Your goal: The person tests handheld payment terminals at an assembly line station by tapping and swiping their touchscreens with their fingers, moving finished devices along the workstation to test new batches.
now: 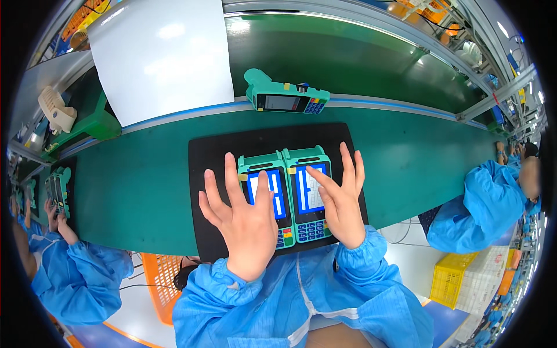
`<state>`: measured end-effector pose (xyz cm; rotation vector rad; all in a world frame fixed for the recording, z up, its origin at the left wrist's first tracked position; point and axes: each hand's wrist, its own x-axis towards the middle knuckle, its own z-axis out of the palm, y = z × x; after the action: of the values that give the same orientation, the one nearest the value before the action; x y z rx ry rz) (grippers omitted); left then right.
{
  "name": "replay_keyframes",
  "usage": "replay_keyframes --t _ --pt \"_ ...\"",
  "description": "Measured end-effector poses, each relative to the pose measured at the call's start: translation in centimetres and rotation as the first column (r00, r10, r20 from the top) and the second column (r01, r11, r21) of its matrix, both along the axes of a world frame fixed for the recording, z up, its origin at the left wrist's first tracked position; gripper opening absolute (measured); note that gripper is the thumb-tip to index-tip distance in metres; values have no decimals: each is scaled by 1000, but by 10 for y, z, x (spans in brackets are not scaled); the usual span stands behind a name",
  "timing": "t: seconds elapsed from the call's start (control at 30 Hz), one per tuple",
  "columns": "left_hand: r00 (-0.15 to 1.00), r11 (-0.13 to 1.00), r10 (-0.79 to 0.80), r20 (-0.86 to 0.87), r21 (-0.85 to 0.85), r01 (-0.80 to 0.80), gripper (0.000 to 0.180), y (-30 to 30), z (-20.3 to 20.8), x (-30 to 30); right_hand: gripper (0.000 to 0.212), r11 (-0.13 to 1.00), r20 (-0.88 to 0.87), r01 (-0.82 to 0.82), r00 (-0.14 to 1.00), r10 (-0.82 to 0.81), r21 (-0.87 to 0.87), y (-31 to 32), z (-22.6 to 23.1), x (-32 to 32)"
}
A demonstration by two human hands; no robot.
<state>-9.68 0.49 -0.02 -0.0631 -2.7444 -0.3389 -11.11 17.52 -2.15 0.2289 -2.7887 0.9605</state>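
Two teal card payment terminals lie side by side on a black mat, screens up, each showing a blue and white pattern. Over the left terminal my left hand hovers with its fingers spread, covering part of the screen and most of the keypad. The index fingertip of my right hand is at the screen of the right terminal, with the other fingers apart; I cannot tell if it touches. Neither hand grips anything. Below its screen, the right terminal's keypad shows blue keys.
Another teal terminal rests at the back edge of the green table. A white sheet hangs at the back left, near a beige telephone-like handset. Co-workers in blue sit left and right. Orange and yellow crates stand below.
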Motion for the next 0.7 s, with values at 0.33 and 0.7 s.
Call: replay_keyframes --t 0.33,0.7 --pt "984 987 -99 149 -112 117 36 -9 0 56 44 996 159 -89 983 92 -23 14 3 51" --pt "999 997 43 -25 -60 -45 22 -5 1 -2 38 999 -3 29 1000 -29 -17 4 1 -2"
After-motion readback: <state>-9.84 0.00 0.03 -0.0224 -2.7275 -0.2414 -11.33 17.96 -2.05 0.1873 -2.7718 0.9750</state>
